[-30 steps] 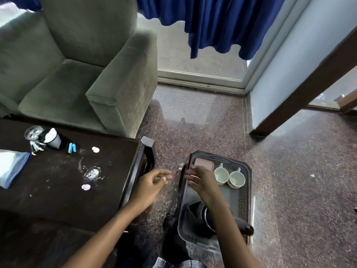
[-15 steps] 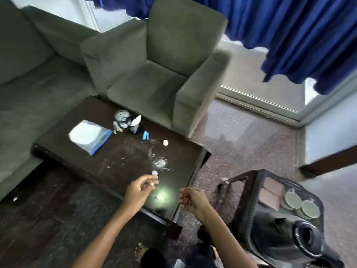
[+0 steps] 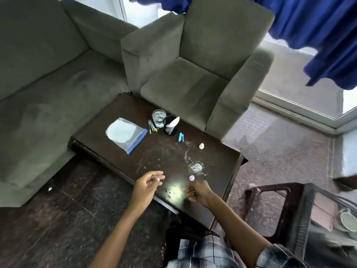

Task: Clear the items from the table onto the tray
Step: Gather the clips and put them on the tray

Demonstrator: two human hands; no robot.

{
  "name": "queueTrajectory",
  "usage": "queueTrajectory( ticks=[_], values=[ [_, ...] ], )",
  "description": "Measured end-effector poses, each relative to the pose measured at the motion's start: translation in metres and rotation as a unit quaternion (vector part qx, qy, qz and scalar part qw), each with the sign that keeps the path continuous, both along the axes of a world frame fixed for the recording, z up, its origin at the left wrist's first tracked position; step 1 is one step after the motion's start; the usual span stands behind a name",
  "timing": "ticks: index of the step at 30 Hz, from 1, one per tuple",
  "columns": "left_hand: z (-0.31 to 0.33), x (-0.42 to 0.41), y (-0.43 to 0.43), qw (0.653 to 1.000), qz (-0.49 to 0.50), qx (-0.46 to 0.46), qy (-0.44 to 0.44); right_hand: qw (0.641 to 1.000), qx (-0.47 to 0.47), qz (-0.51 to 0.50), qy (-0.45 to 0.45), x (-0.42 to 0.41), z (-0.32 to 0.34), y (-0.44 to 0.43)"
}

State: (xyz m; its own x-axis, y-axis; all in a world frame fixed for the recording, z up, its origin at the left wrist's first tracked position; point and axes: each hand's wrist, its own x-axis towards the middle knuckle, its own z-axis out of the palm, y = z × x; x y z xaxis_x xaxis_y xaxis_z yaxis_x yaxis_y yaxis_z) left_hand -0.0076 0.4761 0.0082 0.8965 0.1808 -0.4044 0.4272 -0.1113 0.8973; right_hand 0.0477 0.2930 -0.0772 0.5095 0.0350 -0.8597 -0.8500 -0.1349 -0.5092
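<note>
While right fingers curl, purple cap lies just beyond.

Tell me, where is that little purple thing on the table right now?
The small purple piece lies near the table's front edge, just beyond the right hand and right in front of a clear glass object.

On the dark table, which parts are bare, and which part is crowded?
Bare: the near-left stretch between the zip bag and the left hand, and the far-left corner behind the bag. Crowded: the far edge around the water glass, black cup and blue clip.
</note>
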Motion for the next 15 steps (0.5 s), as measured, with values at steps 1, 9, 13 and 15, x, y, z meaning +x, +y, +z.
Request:
queueTrajectory(
  ticks=[1, 9, 13, 15],
  values=[
    [-0.003, 0.008, 0.006, 1.0, -0.004, 0.001, 0.004, 1.0, -0.005, -0.01, 0.005, 0.008, -0.008, 0.006],
    [-0.032, 0.101, 0.053, 0.997, -0.048, 0.025, 0.058, 0.995, -0.045, -0.043, 0.079, 0.087, -0.073, 0.055],
    [-0.038, 0.15, 0.073, 0.993, -0.082, 0.04, 0.075, 0.996, -0.062, -0.032, 0.062, 0.138, -0.084, 0.078],
    [-0.04, 0.17, 0.081, 0.992, -0.088, 0.039, 0.083, 0.996, -0.077, -0.017, 0.047, 0.165, -0.086, 0.085]
  ],
)
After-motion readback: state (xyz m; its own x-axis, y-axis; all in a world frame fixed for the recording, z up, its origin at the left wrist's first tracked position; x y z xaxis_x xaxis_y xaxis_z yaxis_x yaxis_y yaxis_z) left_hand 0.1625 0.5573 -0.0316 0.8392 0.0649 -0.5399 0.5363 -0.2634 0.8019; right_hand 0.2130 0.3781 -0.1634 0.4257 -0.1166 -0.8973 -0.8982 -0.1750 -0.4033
